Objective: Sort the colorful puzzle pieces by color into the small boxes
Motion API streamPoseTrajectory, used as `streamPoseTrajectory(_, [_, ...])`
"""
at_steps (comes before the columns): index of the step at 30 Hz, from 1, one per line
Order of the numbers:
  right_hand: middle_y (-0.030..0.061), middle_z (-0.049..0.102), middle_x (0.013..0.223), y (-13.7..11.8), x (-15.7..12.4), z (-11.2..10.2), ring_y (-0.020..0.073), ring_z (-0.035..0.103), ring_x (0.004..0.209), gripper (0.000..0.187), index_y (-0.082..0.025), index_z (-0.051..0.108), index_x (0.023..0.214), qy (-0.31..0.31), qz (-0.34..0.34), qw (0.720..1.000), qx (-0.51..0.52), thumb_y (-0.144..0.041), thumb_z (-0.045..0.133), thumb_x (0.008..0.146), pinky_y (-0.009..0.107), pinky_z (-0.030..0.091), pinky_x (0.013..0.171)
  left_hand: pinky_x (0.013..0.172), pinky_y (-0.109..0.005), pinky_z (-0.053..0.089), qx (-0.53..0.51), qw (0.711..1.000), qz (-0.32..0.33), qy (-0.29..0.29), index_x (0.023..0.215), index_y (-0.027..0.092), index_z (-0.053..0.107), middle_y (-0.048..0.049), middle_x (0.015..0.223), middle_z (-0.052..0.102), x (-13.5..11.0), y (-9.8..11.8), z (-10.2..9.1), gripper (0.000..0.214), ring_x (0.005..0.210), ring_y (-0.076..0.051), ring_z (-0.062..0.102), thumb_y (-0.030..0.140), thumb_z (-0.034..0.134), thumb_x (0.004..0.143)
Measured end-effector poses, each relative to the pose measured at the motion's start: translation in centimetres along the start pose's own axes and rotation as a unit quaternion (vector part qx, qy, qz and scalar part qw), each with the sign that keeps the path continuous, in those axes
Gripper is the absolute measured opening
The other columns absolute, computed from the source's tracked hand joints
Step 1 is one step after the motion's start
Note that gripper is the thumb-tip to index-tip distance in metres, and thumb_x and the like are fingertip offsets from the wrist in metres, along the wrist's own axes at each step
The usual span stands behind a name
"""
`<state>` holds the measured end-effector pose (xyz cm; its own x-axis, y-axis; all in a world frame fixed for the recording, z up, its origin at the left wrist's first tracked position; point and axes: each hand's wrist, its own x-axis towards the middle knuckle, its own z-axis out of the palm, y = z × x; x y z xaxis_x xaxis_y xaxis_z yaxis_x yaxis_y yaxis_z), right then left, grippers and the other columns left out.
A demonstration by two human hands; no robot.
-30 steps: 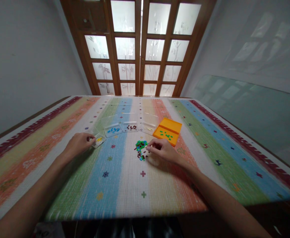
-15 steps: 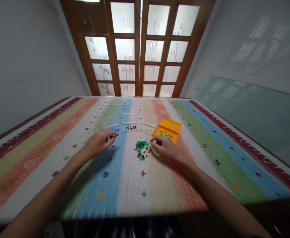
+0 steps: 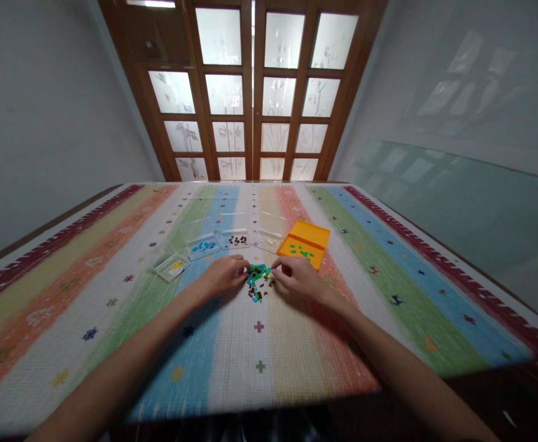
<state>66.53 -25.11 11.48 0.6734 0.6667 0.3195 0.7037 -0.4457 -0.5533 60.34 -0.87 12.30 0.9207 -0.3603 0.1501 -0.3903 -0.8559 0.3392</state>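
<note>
A small heap of tiny coloured pieces [image 3: 257, 282], green, blue and dark red, lies on the striped tablecloth [image 3: 260, 344]. My left hand [image 3: 223, 275] rests at the heap's left edge, fingers curled with the tips touching the pieces. My right hand [image 3: 296, 274] sits at the heap's right edge, fingertips pinched together at the pieces. What either hand pinches is too small to make out.
Behind the heap stand several clear trays: one with yellow pieces [image 3: 171, 267], one with blue [image 3: 203, 245], one with dark red [image 3: 234, 239], one with pale pieces [image 3: 269, 239]. An orange box [image 3: 304, 243] holds green pieces. Wooden glazed doors [image 3: 250, 92] stand behind the table.
My left hand has moved right from the yellow-piece tray across the table to the heap's left edge. My right hand has stayed by the heap's right side.
</note>
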Motion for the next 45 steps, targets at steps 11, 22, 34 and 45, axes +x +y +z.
streamPoseTrajectory(11, [0.0044,0.070,0.073,0.3,-0.1,0.2,0.0166,0.061,0.065,0.008,-0.019,0.072,0.087,-0.007,-0.012,1.000,0.003,-0.020,0.064,0.087,0.029,0.042,0.066,0.075,-0.031,0.047,-0.040,0.999,-0.018,0.017,0.099,0.015,0.072,-0.0073,0.090,0.066,-0.5,-0.1,0.8,0.016,0.077,-0.019,0.062,0.020,0.059,0.090])
streamPoseTrajectory(22, [0.0046,0.070,0.073,0.2,0.0,0.3,0.0178,0.061,0.066,0.010,-0.021,0.072,0.087,-0.013,-0.007,1.000,0.011,-0.017,0.064,0.085,0.031,0.044,0.066,0.079,-0.032,0.048,-0.076,0.996,-0.037,0.038,0.091,0.018,0.070,-0.0058,0.090,0.070,-1.3,-0.2,0.8,0.008,0.080,-0.019,0.063,0.019,0.062,0.088])
streamPoseTrajectory(34, [0.0030,0.066,0.080,-1.6,-0.5,0.7,0.0145,0.054,0.068,0.013,-0.018,0.070,0.095,-0.016,-0.102,0.994,0.044,-0.023,0.058,0.092,0.027,0.039,0.064,0.057,-0.026,0.046,-0.328,0.939,-0.069,0.074,0.103,0.016,0.065,-0.0063,0.089,0.073,-1.6,2.4,1.6,0.020,0.063,-0.013,0.061,0.031,0.061,0.090])
streamPoseTrajectory(45, [0.0024,0.066,0.078,-1.7,-0.8,0.7,0.0147,0.055,0.069,0.011,-0.020,0.071,0.089,-0.038,-0.141,0.988,0.051,-0.019,0.060,0.091,0.027,0.040,0.065,0.065,-0.029,0.050,-0.359,0.929,-0.050,0.072,0.100,0.017,0.061,-0.0049,0.079,0.071,-1.7,3.4,2.0,0.014,0.070,-0.016,0.065,0.025,0.061,0.090])
